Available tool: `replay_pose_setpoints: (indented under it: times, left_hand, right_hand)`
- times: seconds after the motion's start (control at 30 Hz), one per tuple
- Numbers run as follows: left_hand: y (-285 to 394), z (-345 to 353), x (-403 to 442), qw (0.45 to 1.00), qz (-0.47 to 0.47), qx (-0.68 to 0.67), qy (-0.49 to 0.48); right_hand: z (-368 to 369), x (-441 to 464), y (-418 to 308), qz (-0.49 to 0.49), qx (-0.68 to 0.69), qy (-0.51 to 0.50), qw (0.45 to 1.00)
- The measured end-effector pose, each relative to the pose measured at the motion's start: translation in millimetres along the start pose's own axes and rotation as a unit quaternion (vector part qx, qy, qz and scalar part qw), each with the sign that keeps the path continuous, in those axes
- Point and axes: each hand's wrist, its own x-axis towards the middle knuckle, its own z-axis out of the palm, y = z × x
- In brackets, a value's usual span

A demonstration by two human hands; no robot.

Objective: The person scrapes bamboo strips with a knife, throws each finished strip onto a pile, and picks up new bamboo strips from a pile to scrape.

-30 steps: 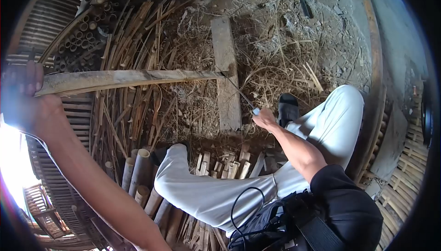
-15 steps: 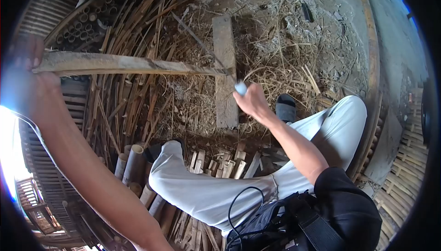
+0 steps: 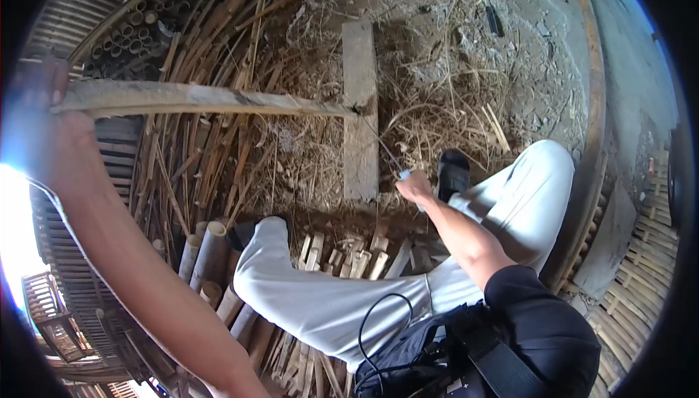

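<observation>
At the far left, my left hand is closed around the thick end of a long split bamboo piece; glare blurs part of the hand. The piece runs rightward, and its narrow end lies on a flat wooden board. My right hand is closed on the pale handle of a long, thin-bladed knife, to the right of the board. The blade slants up and left toward the bamboo's narrow end; whether it touches is hard to see.
Long bamboo strips lie piled at the left, near stacked bamboo tubes. Shavings cover the ground. A dark-handled tool lies at the upper right. Cut bamboo pieces stand by my legs, and a sandal shows on one foot.
My right hand has moved down and to the right with the knife, drawing the blade back toward me. My left hand and the bamboo piece have barely moved.
</observation>
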Motion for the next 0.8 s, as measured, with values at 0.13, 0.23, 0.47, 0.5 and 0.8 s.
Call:
replay_pose_setpoints:
  times: [0.13, 0.23, 0.47, 0.5, 0.8]
  left_hand:
    - [16, 9, -13, 1.000, -0.008, -0.011, 0.024]
    - [27, 13, -25, 0.999, -0.008, -0.018, 0.031]
    - [25, -2, -19, 0.992, -0.024, -0.092, -0.081]
    - [24, -9, -14, 0.987, -0.027, -0.108, -0.118]
    - [-3, -9, -9, 0.999, 0.043, 0.024, 0.001]
  right_hand:
    - [-10, -8, -18, 0.079, 0.217, -0.034, 0.972]
    - [-46, -26, -50, 0.107, 0.549, -0.272, 0.783]
    - [-216, -93, -214, -0.193, 0.400, 0.052, 0.894]
    - [-231, -103, -225, -0.207, 0.416, 0.086, 0.882]
    - [-27, -11, -49, -0.117, 0.060, 0.113, 0.985]
